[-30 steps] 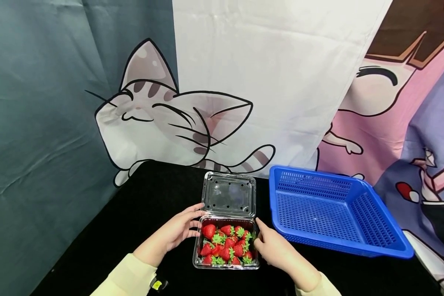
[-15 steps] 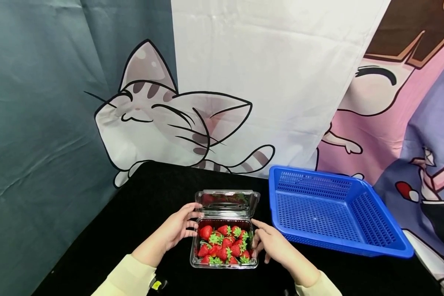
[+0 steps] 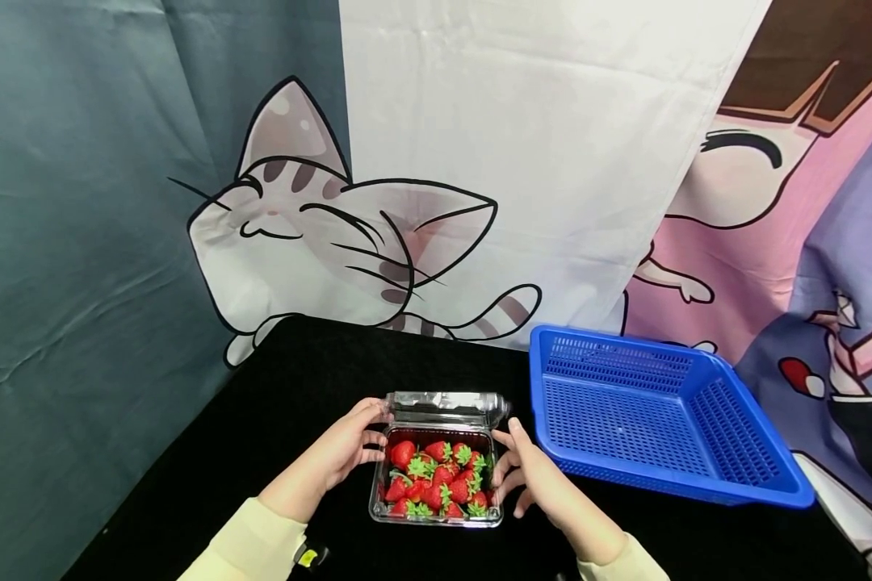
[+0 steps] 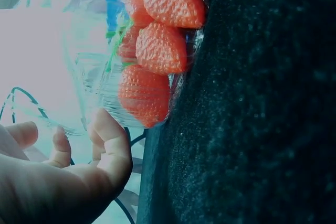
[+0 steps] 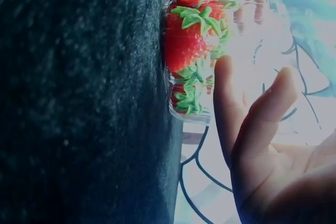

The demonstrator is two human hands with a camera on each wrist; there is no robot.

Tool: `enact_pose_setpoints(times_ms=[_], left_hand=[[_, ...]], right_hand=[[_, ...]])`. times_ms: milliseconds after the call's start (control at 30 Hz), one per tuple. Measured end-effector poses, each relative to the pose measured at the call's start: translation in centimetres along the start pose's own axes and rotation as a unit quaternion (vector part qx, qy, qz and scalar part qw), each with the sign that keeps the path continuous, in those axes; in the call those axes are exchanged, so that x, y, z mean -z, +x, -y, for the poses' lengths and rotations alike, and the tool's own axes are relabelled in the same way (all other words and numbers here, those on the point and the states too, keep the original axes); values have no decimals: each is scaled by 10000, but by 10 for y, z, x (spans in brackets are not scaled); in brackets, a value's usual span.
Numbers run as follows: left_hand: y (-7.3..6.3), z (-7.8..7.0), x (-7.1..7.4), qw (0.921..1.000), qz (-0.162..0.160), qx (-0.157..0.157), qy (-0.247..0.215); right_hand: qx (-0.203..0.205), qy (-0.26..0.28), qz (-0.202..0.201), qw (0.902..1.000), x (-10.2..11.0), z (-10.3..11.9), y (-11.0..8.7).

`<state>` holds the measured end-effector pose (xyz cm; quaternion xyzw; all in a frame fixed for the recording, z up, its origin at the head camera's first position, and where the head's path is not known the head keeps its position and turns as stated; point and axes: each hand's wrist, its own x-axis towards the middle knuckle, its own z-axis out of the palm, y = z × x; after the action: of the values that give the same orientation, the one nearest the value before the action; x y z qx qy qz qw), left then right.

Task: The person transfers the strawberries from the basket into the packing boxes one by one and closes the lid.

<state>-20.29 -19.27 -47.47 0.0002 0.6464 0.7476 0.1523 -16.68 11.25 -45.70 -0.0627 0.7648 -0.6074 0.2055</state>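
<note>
A clear plastic clamshell box (image 3: pixel 436 521) sits on the black cloth, full of red strawberries (image 3: pixel 444 473) with green leaves. Its hinged lid (image 3: pixel 446 400) stands tilted up at the back, partway over the box. My left hand (image 3: pixel 346 446) is at the left side, upper fingertips against the lid's left edge and lower ones at the box wall. On the right side, the fingers of my right hand (image 3: pixel 529 474) are spread, some at the wall and the index finger near the lid's corner. Both wrist views show strawberries (image 4: pixel 144 95) through the clear side, beside loosely bent fingers (image 5: pixel 226 103).
A blue perforated plastic basket (image 3: pixel 618 432) stands to the right of the box, close to my right hand. Behind the black-covered table (image 3: pixel 320 355) hangs a cloth backdrop (image 3: pixel 552 161) printed with a cartoon cat. A small dark object with a yellow patch (image 3: pixel 308 557) lies by the left sleeve.
The lid has swung up from lying flat behind the box and tilts forward. The box has shifted slightly left. My right hand's fingers have spread apart; the left hand stays beside the box.
</note>
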Motion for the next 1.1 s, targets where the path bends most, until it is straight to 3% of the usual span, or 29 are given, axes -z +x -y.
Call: enact_pose_setpoints(times_ms=[400,600,800,1100], left_hand=[[-1,1,1,9995,107,40,310],[-2,1,1,9980,178,-76,594],[-3,0,5,9975,203,-331,589],[1,-1,6,9975,121,-516,466]], right_hand=[[-10,225,122,9997,0,1,-3],[3,28,-119,9999,-5,-2,-2],[13,-360,-316,9989,-9,-2,-2],[387,-124,-549,9977,-10,-8,3]])
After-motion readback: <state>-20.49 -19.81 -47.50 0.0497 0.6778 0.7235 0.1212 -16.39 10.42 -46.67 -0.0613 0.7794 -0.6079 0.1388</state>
